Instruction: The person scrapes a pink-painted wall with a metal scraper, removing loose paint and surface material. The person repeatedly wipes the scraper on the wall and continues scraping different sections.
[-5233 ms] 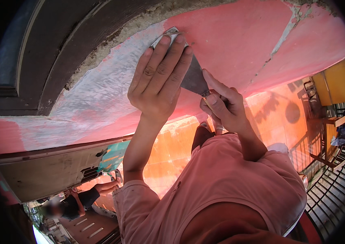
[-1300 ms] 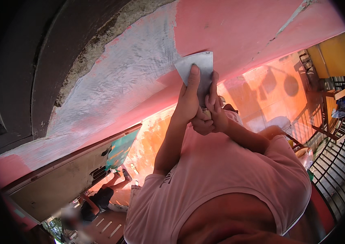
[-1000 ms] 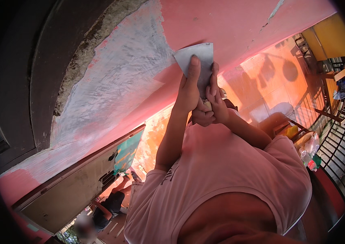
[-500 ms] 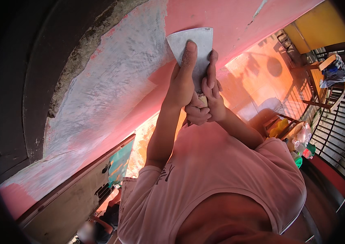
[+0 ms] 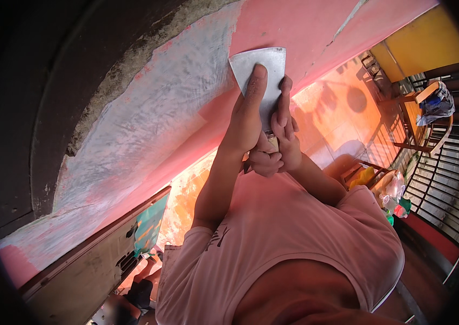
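Both my hands are closed around a wide-bladed putty knife (image 5: 271,60), which points up and away from me. My left hand (image 5: 244,125) has its thumb laid flat along the metal blade, with fingers curled at the handle. My right hand (image 5: 288,142) grips from the other side, its fingers along the blade's right edge. Most of the handle is hidden by the fingers. Beyond the blade is a pink wall (image 5: 278,21) with a large rough whitish-grey patch (image 5: 153,103). I cannot tell whether the blade's edge touches the wall.
Dark wooden framing (image 5: 50,124) with a crumbled edge borders the patch at left. A wooden chair (image 5: 413,116) with cloth on it stands at far right, near a barred railing (image 5: 440,184). Bottles and bags (image 5: 394,200) sit closer. Another person (image 5: 137,292) is at lower left.
The putty knife and both hands sit slightly lower in the picture, and the whole view has shifted a little. Both hands keep the same grip.
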A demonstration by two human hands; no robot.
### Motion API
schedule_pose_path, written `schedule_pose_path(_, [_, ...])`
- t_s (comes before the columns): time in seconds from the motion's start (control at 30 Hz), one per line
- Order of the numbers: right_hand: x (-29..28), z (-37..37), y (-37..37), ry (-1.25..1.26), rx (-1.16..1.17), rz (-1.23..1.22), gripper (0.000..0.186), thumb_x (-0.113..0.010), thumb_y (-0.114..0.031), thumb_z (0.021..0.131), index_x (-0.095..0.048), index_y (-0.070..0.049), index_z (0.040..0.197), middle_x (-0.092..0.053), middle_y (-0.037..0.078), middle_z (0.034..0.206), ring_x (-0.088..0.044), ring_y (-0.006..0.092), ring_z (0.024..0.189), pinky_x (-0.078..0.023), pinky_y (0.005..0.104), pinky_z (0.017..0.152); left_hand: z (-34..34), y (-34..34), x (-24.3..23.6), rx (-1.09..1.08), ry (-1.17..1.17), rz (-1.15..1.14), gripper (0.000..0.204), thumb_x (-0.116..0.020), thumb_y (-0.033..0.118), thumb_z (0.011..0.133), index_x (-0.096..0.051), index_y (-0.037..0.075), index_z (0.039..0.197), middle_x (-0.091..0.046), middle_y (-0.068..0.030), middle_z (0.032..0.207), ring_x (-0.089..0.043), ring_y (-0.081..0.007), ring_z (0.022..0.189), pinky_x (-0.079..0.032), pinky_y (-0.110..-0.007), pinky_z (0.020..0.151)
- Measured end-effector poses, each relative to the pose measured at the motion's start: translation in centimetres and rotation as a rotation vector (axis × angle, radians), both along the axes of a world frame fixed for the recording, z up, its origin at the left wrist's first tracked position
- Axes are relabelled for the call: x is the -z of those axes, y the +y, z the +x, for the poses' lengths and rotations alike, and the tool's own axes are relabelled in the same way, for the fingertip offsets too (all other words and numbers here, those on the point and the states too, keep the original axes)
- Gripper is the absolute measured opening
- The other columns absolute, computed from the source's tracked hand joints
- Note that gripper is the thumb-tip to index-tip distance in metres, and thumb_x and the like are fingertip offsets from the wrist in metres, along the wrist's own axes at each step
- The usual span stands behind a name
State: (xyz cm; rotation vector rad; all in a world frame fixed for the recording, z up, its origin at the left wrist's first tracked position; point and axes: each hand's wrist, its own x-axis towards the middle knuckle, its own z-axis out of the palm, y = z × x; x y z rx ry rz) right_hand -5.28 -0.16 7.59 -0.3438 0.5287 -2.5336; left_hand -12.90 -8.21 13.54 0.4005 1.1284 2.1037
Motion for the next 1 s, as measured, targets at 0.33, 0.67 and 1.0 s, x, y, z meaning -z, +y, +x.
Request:
schedule_pose_path(0.33, [-1.7, 0.8, -0.2, -0.080, 0.060, -0.122, 0.067, -0.023, -0.077, 0.093, -0.033, -0.016, 0.067, -0.028, -0.005, 0.049, -0.022, 0.0063, 0.035, -0.013, 0.0227, 0.032, -0.4, 0.9, -3.0, 0.035, 0.097, -0.025, 0.065, -0.038, 0.063, 0.097, -0.054, 0.000, 0.092, -0.048, -0.0061, 0.055, -0.051, -0.0195, 0.043, -0.051, -0.036, 0.054])
schedule_pose_path(0.67, [2.8, 3.6, 1.9, 0.096, 0.351, 0.517, 0.061, -0.038, -0.057, 0.100, -0.052, -0.004, 0.126, -0.062, 0.015, 0.102, -0.062, 0.0230, 0.091, -0.050, 0.0378, 0.080, 1.7, -2.6, 2.5, 0.117, 0.384, -0.192, 0.050, -0.032, 0.047, 0.105, -0.053, 0.002, 0.103, -0.054, -0.0058, 0.061, -0.062, -0.0187, 0.068, -0.048, -0.029, 0.061])
schedule_pose_path(1.0, [47.6, 40.0, 11.4, -1.082, 1.146, 1.891, 0.014, -0.053, 0.003, 0.070, -0.063, -0.004, 0.061, -0.060, 0.006, 0.056, -0.057, 0.0126, 0.057, -0.047, 0.0301, 0.057, 13.4, -9.8, 24.7, 0.070, -0.218, -0.288, 0.016, -0.050, 0.021, 0.100, -0.051, 0.005, 0.103, -0.046, -0.0020, 0.065, -0.046, -0.0108, 0.054, -0.048, -0.028, 0.057])
